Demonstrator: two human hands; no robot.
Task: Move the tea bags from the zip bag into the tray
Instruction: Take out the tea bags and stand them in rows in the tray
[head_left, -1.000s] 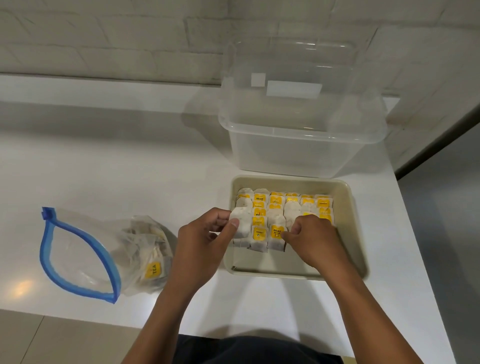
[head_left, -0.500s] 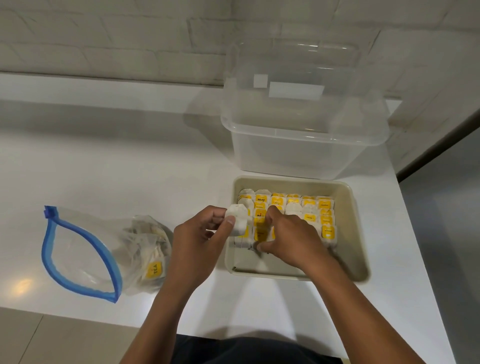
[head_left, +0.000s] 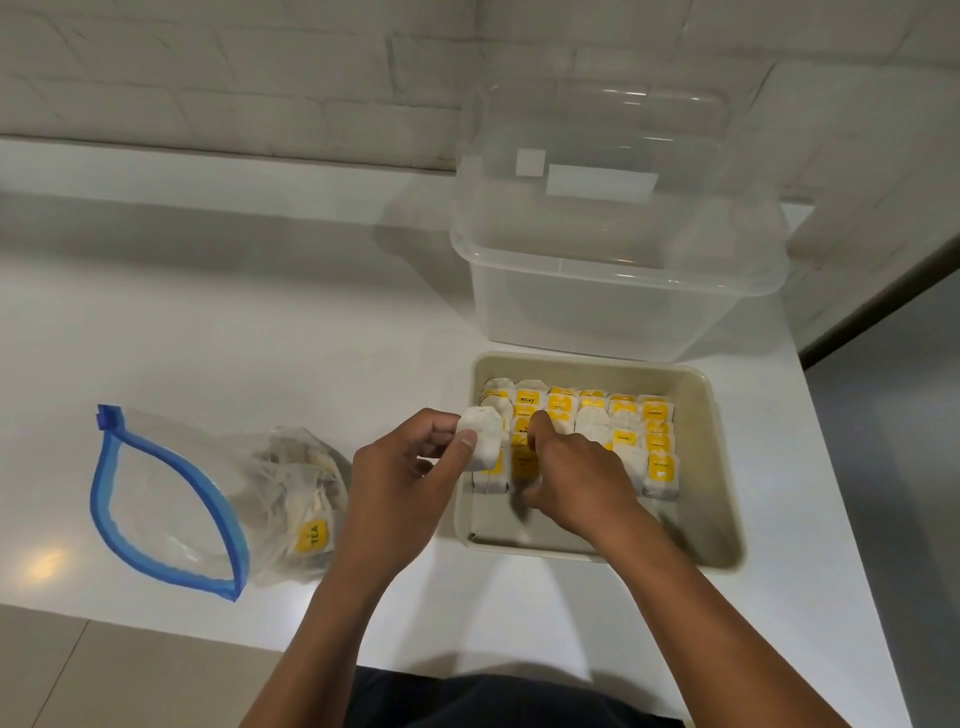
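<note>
White countertop (head_left: 249, 332) with a glossy surface, clear plastic storage tub (head_left: 613, 291) standing at its far right, clear lid (head_left: 597, 140) propped upright behind the tub against a white brick wall (head_left: 234, 73), pale tiled floor (head_left: 104, 675) below the counter's near edge

"RELAX" is legible on a yellow tea-bag tag (head_left: 527, 399) in the tray (head_left: 717, 499); "TEA" on a tag (head_left: 312, 535) inside the zip bag (head_left: 171, 499).
</note>
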